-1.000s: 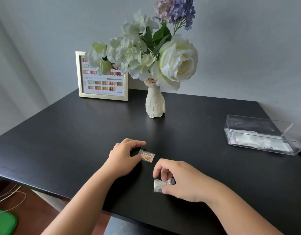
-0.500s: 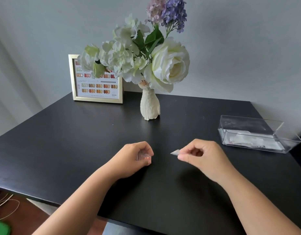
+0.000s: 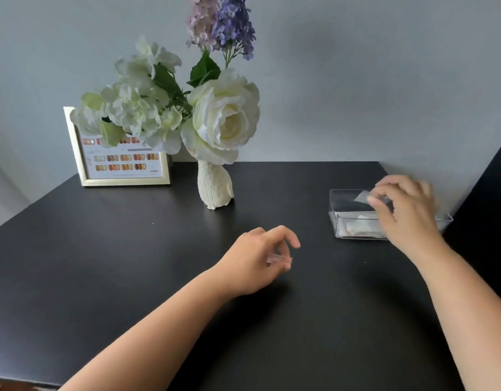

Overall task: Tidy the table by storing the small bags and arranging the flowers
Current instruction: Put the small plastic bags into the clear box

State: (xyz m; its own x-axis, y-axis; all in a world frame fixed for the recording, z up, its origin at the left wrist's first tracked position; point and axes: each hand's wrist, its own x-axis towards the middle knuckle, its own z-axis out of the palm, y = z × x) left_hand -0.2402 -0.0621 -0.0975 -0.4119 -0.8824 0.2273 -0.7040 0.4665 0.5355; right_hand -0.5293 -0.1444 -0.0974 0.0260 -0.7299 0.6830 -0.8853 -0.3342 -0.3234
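Table (image 3: 108, 272) front bare; vase (image 3: 214, 186), frame (image 3: 122, 180) block rear left.

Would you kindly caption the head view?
Right hand holds a small bag over the clear box; left hand holds another.

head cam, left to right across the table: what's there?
Gold picture frame → white vase with flowers → left hand pinching a small bag → clear box → right hand holding another bag over the box.

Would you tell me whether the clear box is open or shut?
Open: the clear box shows no lid, and the right hand holds a bag over it.
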